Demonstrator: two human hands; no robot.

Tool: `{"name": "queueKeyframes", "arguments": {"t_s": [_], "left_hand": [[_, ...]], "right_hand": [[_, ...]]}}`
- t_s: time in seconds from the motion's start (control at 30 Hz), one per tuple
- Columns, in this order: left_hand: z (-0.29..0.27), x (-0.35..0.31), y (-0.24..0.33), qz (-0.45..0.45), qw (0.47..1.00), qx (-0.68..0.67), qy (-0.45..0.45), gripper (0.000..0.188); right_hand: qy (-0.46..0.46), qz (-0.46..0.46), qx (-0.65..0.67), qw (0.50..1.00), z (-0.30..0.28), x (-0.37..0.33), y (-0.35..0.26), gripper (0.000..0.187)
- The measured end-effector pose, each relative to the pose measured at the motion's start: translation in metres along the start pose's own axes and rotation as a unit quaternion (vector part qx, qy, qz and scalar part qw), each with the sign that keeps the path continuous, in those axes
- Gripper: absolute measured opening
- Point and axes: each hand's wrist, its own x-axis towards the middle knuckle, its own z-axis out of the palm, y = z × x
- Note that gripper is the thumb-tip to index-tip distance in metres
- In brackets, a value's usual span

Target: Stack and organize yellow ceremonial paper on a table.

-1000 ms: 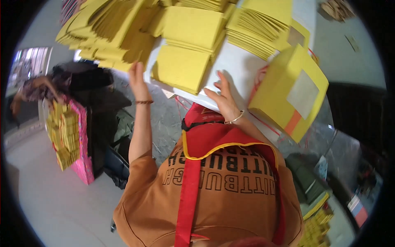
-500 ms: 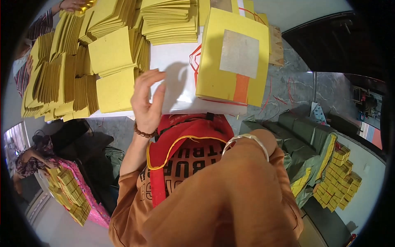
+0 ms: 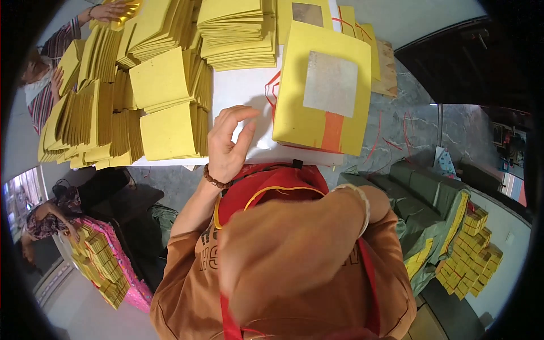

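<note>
Paper fills the far half of the white bench (image 3: 243, 90): yellow stacks (image 3: 113, 113) crowd its left side, some lying flat and some standing on edge, and more flat piles (image 3: 238, 28) sit at the far middle. Your left hand (image 3: 229, 141) is over the near edge of the bench, fingers (image 3: 241, 113) loosely curled and holding nothing, just right of the nearest flat yellow stack (image 3: 170, 131). A bead bracelet (image 3: 214, 178) circles that wrist. Your right hand is not clearly visible: the right forearm (image 3: 294, 243) is raised close to the camera and blurred, with a pale bangle (image 3: 360, 198) on the wrist, so you cannot tell whether that hand is clenched or loose. To the right of your left hand a tall yellow bundle (image 3: 323, 96) lies on the bench, its top sheet marked by a silver-grey square (image 3: 330, 83) and an orange strip (image 3: 332, 131). Red string (image 3: 271, 85) runs along its left side. At the far left, another person's hand (image 3: 107, 10) touches a shiny gold sheet (image 3: 127, 10). Small yellow packs (image 3: 470, 249) are heaped on the floor at the right, and more (image 3: 102, 266) at the near left.
</note>
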Motion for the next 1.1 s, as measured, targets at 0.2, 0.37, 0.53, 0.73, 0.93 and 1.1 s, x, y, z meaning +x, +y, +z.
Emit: {"name": "queueKeyframes", "arguments": {"t_s": [0.2, 0.37, 0.53, 0.73, 0.93, 1.1], "left_hand": [[0.014, 0.009, -0.007, -0.157, 0.954, -0.256, 0.016, 0.021], [0.037, 0.025, -0.017, -0.184, 0.905, -0.380, -0.047, 0.057], [0.055, 0.027, -0.013, -0.133, 0.929, -0.337, -0.071, 0.056], [0.029, 0.027, 0.015, 0.263, 0.936, 0.158, -0.170, 0.058], [0.030, 0.039, 0.016, 0.317, 0.896, 0.210, -0.228, 0.046], [0.025, 0.051, 0.022, 0.335, 0.899, 0.173, -0.224, 0.030]], "right_hand": [[0.017, 0.274, -0.531, 0.801, -0.037, -0.047, -0.033, 0.027], [0.420, 0.295, -0.542, 0.665, -0.087, -0.120, -0.054, 0.044], [0.641, 0.204, -0.366, 0.642, -0.088, -0.171, -0.035, 0.042], [0.220, 0.392, -0.603, 0.659, -0.083, -0.166, -0.047, 0.026], [0.278, 0.349, -0.548, 0.707, -0.090, -0.176, -0.037, 0.014], [0.189, 0.361, -0.617, 0.673, -0.084, -0.164, -0.039, 0.017]]}}
